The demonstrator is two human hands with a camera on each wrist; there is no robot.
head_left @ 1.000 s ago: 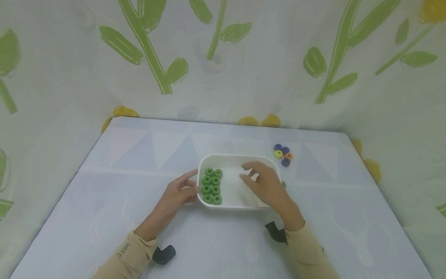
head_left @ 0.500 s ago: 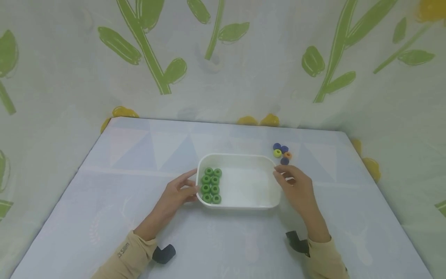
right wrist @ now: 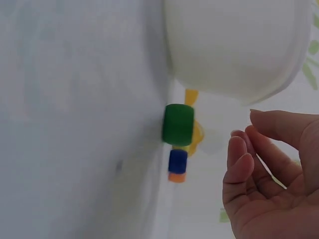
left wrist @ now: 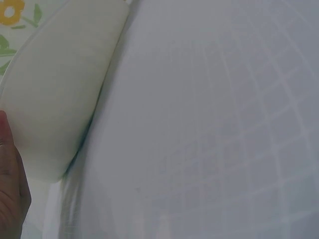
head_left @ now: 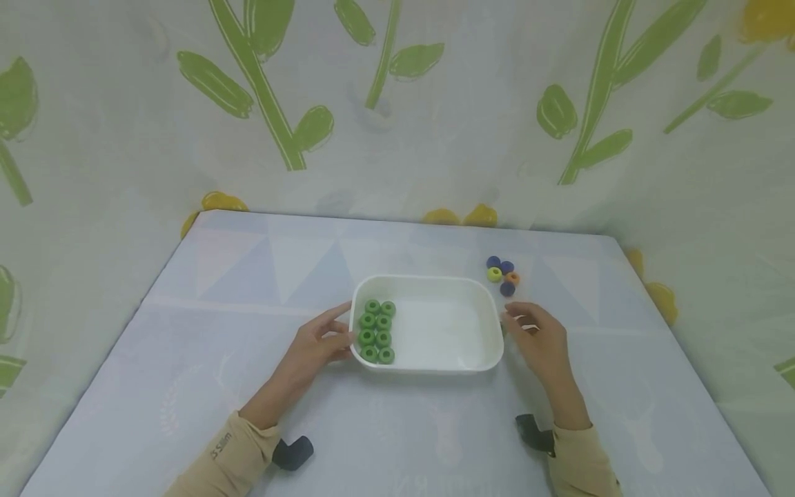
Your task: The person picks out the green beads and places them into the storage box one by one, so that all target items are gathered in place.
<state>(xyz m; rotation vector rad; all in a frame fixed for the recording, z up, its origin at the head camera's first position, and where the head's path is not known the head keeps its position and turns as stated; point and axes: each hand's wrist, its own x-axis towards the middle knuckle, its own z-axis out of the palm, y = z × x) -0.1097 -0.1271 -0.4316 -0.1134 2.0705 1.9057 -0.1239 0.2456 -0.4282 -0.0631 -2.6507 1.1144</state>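
Note:
A white rectangular tray (head_left: pixel 444 335) lies on the table; several green beads (head_left: pixel 383 338) sit in two columns along its left end. My left hand (head_left: pixel 318 345) touches the tray's left end, index finger stretched out and thumb at the rim. Seen from the left wrist, the fingertip (left wrist: pixel 4 129) lies against the outer wall. Beyond the opposite end, my right hand (head_left: pixel 539 336) has its thumb and fingers slightly bent and apart. In the right wrist view a single green bead (right wrist: pixel 178 124) stands on the table below the tray's corner, away from these fingertips, which hold nothing.
Behind the right hand is a loose cluster of beads: blue ones (head_left: pixel 507 288), a yellow bead (head_left: pixel 494 275) and an orange bead (head_left: pixel 512 278). The pale patterned table (head_left: pixel 397 435) ends at the back against a leaf-printed wall covering (head_left: pixel 472 138).
My right hand has moved from over the tray to the right, out past its right end, and slightly lower. The left hand and the green beads inside stay in place.

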